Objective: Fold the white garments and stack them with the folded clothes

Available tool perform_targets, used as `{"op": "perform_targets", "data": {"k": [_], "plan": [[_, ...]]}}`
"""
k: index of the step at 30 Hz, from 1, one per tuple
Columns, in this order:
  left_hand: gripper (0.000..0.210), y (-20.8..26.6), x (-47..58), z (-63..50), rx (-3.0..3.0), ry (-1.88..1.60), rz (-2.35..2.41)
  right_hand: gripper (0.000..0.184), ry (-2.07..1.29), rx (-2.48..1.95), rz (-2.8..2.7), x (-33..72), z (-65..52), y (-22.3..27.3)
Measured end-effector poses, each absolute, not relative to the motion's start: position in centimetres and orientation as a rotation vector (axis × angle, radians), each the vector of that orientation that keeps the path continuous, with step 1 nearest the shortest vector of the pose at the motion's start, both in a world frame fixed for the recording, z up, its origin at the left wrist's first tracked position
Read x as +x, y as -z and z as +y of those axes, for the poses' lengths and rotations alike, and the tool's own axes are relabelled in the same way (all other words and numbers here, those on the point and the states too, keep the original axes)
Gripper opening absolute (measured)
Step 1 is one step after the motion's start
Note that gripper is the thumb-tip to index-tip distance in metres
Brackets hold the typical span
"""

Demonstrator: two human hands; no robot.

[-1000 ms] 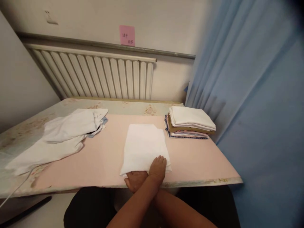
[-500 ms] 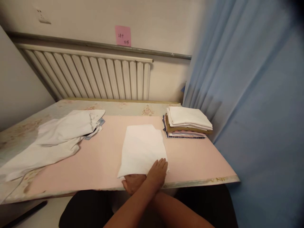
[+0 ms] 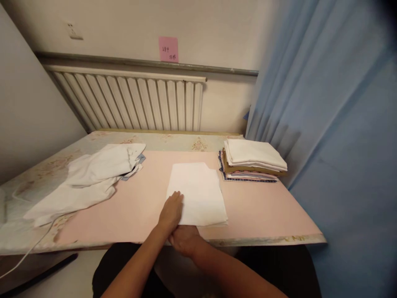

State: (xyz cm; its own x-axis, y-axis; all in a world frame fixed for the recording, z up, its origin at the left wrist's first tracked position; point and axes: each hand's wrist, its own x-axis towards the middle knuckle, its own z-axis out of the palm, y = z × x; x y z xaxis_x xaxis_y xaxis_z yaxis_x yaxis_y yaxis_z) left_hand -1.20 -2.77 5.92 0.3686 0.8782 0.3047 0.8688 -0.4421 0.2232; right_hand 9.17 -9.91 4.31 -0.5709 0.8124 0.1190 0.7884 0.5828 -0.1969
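A white folded cloth [image 3: 198,194] lies on the pink table covering [image 3: 139,211], in front of me. My left hand [image 3: 172,210] rests flat on its near left edge, fingers stretched forward and holding nothing. My right hand [image 3: 185,240] is at the middle of the near edge, just below my left hand. Its fingers are tucked beneath the cloth and hidden, so I cannot see whether they grip it.
Loose white garments [image 3: 93,174] lie in a heap on the left. At the right stands a stack of folded cloths [image 3: 252,161], white on top. A blue curtain [image 3: 335,124] hangs along the right side. Behind the table is a radiator [image 3: 133,101]. A white cable [image 3: 34,246] hangs over the left front edge.
My left hand has moved from the cloth's near right corner to its left edge. My right hand has shifted slightly right along the near edge. The view has turned a little left.
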Motion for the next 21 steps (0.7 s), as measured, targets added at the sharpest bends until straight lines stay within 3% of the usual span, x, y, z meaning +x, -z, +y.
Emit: {"op": "perform_targets", "data": {"k": [6,21], "plan": [[0.045,-4.6,-2.5,-3.2,2.559,-0.49,1.668,0.036,-0.343,-1.506,-2.564,8.9,-10.3,-5.8],[0.05,-4.0,-2.6,-3.3,2.575,-0.452,1.636,0.029,-0.223,-1.383,-2.526,10.9,-12.7,-5.2]]}}
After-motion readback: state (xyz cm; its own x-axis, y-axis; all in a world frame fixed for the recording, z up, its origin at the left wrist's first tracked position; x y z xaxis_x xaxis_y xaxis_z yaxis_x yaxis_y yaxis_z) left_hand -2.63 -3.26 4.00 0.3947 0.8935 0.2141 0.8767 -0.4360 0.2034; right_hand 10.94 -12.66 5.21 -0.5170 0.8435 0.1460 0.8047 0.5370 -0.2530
